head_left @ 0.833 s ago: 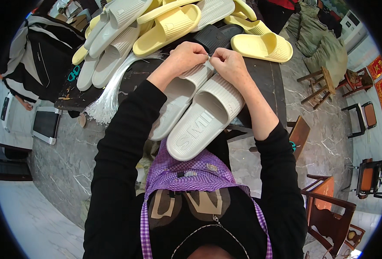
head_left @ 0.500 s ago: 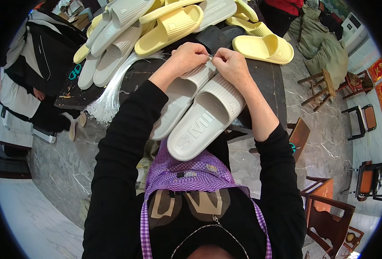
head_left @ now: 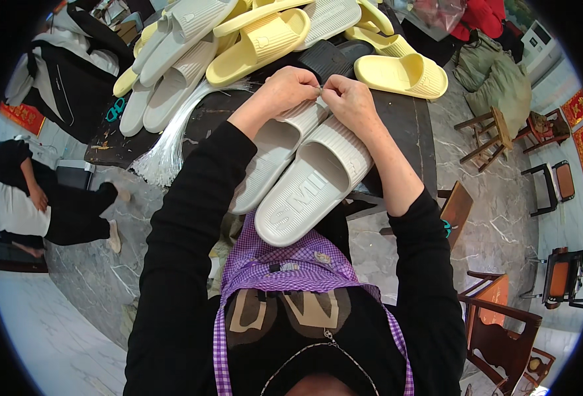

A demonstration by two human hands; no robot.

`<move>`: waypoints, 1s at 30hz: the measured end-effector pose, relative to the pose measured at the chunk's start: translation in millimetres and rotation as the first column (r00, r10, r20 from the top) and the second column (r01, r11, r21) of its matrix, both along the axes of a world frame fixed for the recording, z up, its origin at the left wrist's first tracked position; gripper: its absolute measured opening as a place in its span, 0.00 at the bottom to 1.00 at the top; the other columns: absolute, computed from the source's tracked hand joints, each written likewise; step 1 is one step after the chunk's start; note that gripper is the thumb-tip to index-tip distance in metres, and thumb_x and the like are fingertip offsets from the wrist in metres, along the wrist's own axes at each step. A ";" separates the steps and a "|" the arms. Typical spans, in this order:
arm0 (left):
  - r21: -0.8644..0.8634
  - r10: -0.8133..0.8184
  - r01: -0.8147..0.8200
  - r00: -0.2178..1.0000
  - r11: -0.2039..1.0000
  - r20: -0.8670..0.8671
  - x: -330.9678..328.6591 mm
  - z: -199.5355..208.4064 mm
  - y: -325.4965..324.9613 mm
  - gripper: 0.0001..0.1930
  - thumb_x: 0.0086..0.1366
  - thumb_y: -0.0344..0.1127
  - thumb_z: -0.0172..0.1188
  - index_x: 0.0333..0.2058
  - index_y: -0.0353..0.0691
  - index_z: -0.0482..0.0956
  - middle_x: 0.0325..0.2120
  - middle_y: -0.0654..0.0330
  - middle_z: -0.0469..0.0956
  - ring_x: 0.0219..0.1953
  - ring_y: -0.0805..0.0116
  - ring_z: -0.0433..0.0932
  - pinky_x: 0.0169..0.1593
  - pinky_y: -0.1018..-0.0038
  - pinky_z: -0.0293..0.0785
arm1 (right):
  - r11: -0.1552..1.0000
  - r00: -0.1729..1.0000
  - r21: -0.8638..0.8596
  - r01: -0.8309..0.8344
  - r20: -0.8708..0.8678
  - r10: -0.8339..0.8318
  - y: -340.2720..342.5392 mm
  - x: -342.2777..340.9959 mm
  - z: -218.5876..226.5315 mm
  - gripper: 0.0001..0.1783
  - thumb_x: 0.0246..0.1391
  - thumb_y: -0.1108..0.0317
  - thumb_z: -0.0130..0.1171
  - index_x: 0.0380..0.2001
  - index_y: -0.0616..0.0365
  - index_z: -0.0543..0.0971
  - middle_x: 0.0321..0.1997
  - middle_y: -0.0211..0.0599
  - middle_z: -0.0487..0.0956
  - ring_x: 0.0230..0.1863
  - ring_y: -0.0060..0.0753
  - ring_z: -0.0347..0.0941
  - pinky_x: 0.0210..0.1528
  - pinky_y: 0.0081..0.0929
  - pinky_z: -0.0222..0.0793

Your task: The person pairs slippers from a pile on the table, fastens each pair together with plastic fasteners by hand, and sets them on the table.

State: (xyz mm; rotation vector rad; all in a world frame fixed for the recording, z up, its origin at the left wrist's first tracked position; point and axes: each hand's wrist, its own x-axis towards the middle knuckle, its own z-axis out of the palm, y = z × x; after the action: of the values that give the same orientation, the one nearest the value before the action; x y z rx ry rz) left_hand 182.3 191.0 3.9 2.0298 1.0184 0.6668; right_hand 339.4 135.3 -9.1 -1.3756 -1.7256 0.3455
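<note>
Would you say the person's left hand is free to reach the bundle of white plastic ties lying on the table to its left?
Probably yes: the left hand is pinching at the grey slippers, but nothing lies between it and the ties.

I wear a black long-sleeved top (head_left: 192, 218) under a purple-and-white checked apron (head_left: 285, 267); both my hands are bare, no gloves.
</note>
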 end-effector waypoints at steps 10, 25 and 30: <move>0.147 -0.009 0.018 0.998 0.989 -0.057 1.4 -2.5 3.5 0.08 0.50 0.31 0.58 0.26 0.32 0.79 0.18 0.62 0.76 0.23 0.79 0.71 0.28 0.79 0.68 | 0.983 0.981 -0.147 -0.106 -0.175 0.080 5.5 5.3 -4.9 0.09 0.43 0.67 0.54 0.24 0.62 0.76 0.18 0.39 0.74 0.21 0.28 0.71 0.27 0.25 0.66; -0.375 -0.075 0.234 0.917 0.897 0.392 -4.7 -1.9 0.5 0.05 0.54 0.26 0.56 0.28 0.30 0.78 0.23 0.59 0.78 0.25 0.75 0.73 0.31 0.81 0.69 | 0.936 0.894 -0.245 -0.255 -0.428 0.131 3.8 9.2 -3.5 0.08 0.45 0.67 0.54 0.21 0.61 0.75 0.18 0.26 0.72 0.21 0.15 0.64 0.26 0.15 0.60; -0.457 -0.039 0.236 0.915 0.858 0.401 -7.0 -1.9 1.2 0.04 0.51 0.24 0.57 0.27 0.30 0.78 0.21 0.59 0.77 0.24 0.75 0.73 0.29 0.81 0.69 | 0.945 0.916 -0.213 -0.247 -0.370 0.156 3.5 9.9 -4.5 0.08 0.45 0.67 0.55 0.21 0.61 0.75 0.18 0.26 0.72 0.22 0.16 0.65 0.26 0.17 0.61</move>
State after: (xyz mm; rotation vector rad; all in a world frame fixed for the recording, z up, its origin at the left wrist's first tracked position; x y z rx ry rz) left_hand 175.3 192.2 2.0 1.4317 0.7086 0.6100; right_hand 349.3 138.8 -13.5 -1.2213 -1.5628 0.9046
